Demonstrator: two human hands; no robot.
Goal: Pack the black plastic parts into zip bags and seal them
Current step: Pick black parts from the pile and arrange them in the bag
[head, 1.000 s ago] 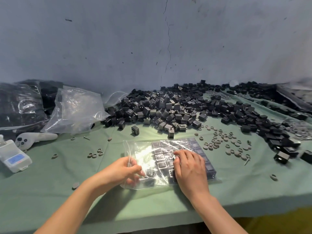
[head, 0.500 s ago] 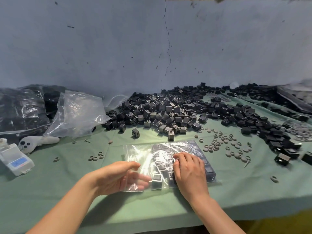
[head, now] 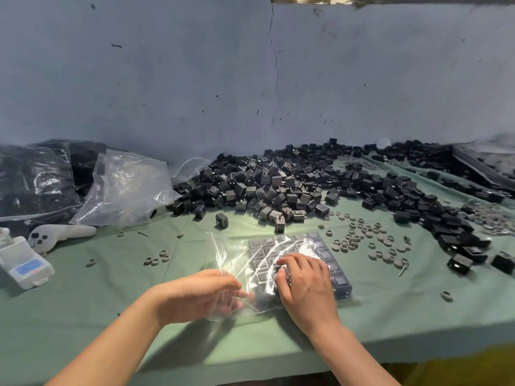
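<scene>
**Two bare hands work a part-filled zip bag on a green-covered table**

A green cloth covers the table, its near edge running across the bottom of the view.

At the 6 o'clock side of the table lies a clear zip bag, flat on the cloth. Black plastic parts sit in neat rows inside its 3 o'clock half.

The left hand is at the bag's 8 o'clock corner. Its fingers curl around the loose, empty end of the plastic and grip it.

The right hand lies palm down on the bag. Its fingers are close together and slightly bent, pressing on the packed parts through the plastic.

At 3 o'clock of the bag, small grey rings and a screw are scattered on the cloth.

At 9 o'clock, near the table's left edge, rest a white device and a white controller.

Beyond the bag, from 12 to 3 o'clock, spreads a large loose pile of black parts.

At 10 o'clock lie crumpled clear bags and, behind them, dark filled bags.

Farthest back stands a blue-grey wall with a thin vertical crack.
</scene>
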